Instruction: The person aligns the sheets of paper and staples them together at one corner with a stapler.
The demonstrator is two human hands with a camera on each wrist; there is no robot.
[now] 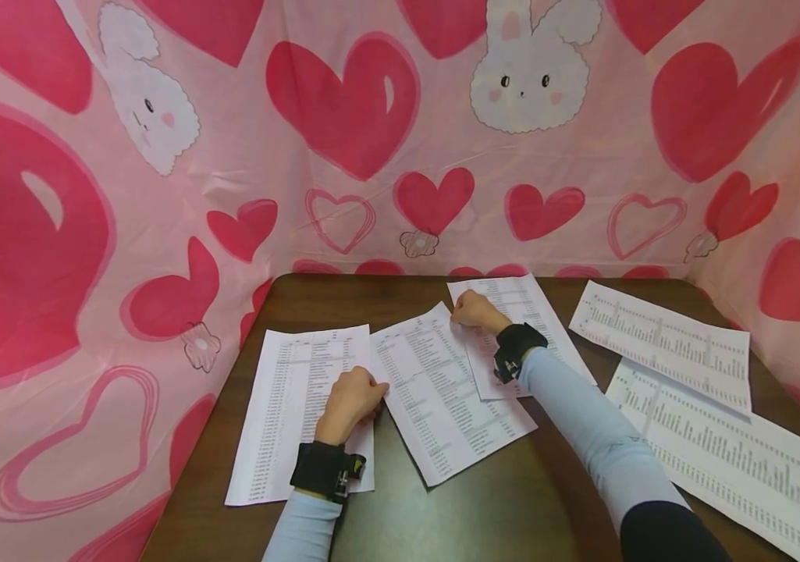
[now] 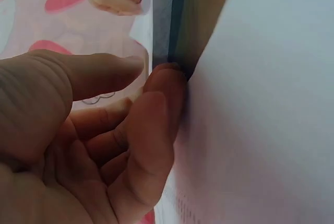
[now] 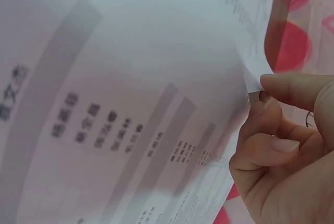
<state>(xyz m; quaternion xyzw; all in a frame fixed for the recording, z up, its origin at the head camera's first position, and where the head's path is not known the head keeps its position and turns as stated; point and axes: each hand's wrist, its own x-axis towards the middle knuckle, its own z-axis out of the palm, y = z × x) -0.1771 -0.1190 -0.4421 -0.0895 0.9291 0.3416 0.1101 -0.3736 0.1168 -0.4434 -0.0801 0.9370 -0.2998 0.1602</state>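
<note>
Printed paper sheets lie on a brown table. In the head view my left hand (image 1: pixel 352 402) rests over the right side of the left sheet (image 1: pixel 287 421), close to the left edge of the middle sheet (image 1: pixel 435 390). Its curled fingertips touch paper in the left wrist view, with the thumb (image 2: pixel 107 75) apart from them. Farther forward, my right hand (image 1: pixel 478 311) is between the middle sheet's top corner and the back sheet (image 1: pixel 519 312). The right wrist view shows its thumb and index finger pinching the edge of a printed sheet (image 3: pixel 135 67), which bends there.
Two more printed sheets, an upper one (image 1: pixel 666 343) and a lower one (image 1: pixel 730 460), overlap on the right of the table (image 1: pixel 470 515). A pink cloth (image 1: pixel 343 218) with hearts and rabbits hangs behind and along both sides.
</note>
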